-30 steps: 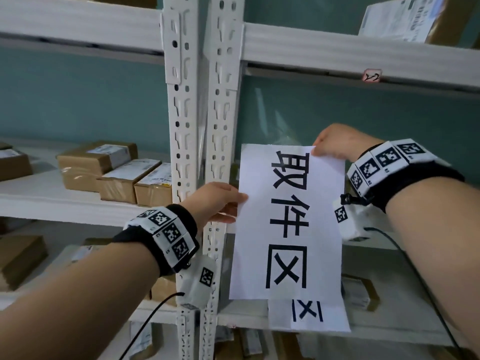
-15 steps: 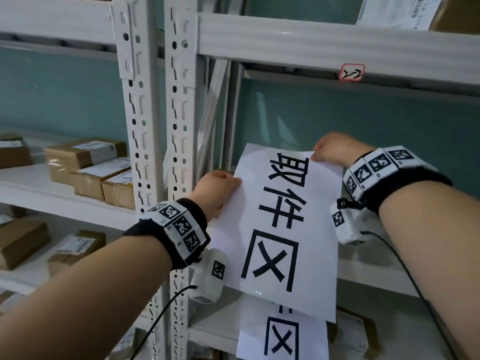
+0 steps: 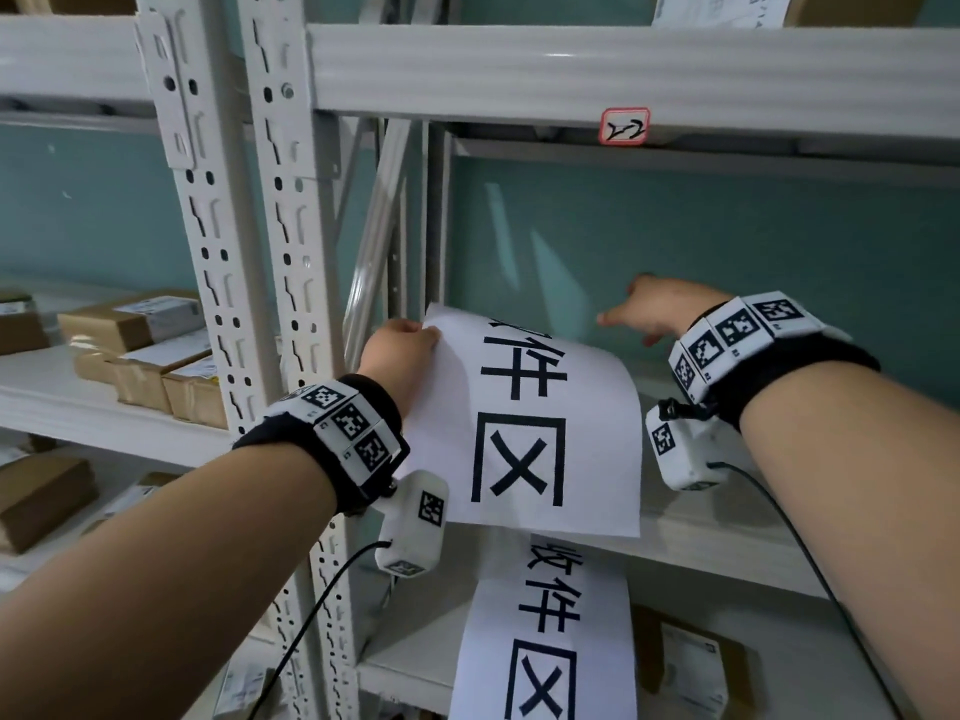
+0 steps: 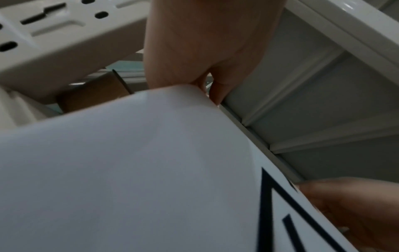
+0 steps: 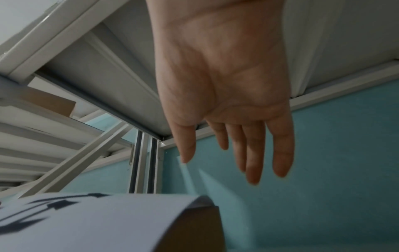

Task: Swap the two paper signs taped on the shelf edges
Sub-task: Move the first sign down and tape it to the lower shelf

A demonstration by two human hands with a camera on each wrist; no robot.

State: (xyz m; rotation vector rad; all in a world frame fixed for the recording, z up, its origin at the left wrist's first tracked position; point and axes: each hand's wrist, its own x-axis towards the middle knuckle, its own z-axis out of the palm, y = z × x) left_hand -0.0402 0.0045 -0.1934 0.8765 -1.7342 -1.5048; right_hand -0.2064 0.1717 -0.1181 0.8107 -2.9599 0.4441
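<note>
A white paper sign point(image 3: 524, 433) with large black characters curls over the middle shelf point(image 3: 691, 553), its top edge bending away from me. My left hand point(image 3: 402, 350) pinches the sign's upper left corner point(image 4: 200, 88). My right hand point(image 3: 649, 311) hovers to the right of the sign with fingers straight point(image 5: 254, 153), holding nothing. The same sign point(image 5: 97, 221) shows curled below the right hand. A second white sign point(image 3: 550, 636) with black characters hangs below the middle shelf's front edge.
Two white perforated uprights point(image 3: 244, 304) stand left of the signs. Cardboard parcels point(image 3: 140, 345) sit on the left shelves and one point(image 3: 685, 662) on the lower right shelf. The upper shelf beam point(image 3: 623, 75) carries a small red-bordered label point(image 3: 625, 126). A teal wall point(image 3: 727, 252) lies behind.
My right hand has let go of the sign's top right corner and opened. The sign's top now curls backward over the shelf, held by the left hand alone.
</note>
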